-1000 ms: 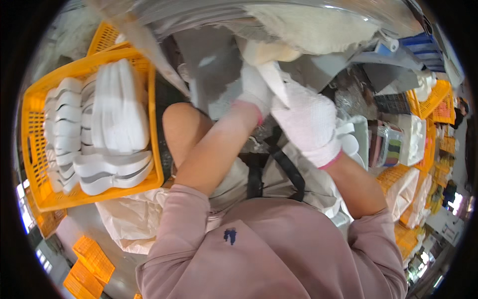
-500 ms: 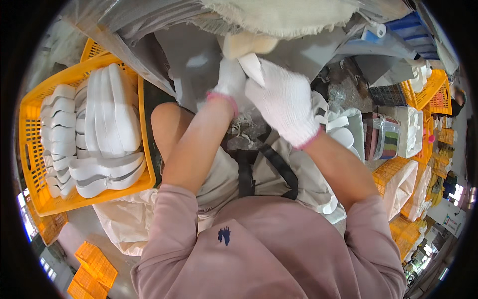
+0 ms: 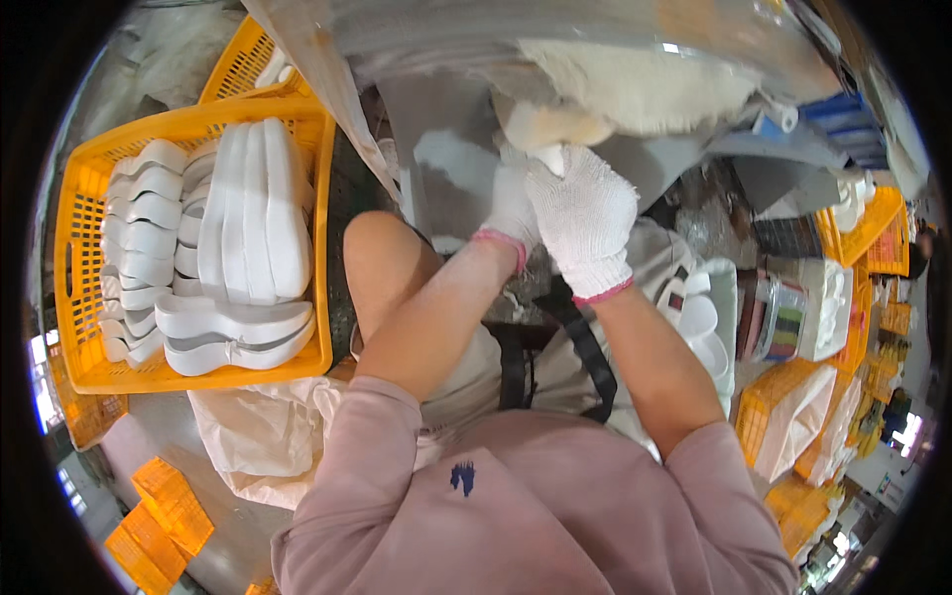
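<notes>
Both my hands wear white knitted gloves with pink cuffs and are close together in front of a cream-coloured grinding wheel (image 3: 557, 126). My right hand (image 3: 585, 210) is closed round a white shoe sole (image 3: 548, 158). Only the sole's tip shows, right at the wheel's lower edge; whether it touches I cannot tell. My left hand (image 3: 511, 205) is closed at the same sole from the left side, its fingers partly hidden behind the right glove. A frayed cream cloth (image 3: 645, 89) hangs just above the wheel, below a grey plastic-covered hood (image 3: 436, 40).
At my left, a yellow crate (image 3: 322, 228) holds several white wedge-shaped soles (image 3: 253, 213), stacked in rows. Loose white soles (image 3: 699, 317) lie by my right leg. Farther right are a clear-wrapped stack (image 3: 783, 317) and yellow crates (image 3: 764, 416). A cream sack (image 3: 258, 436) lies below the left crate.
My view has shifted, so hands and wheel appear farther right. My right hand has turned more upright, and less of the sole shows between the gloves and the wheel.
</notes>
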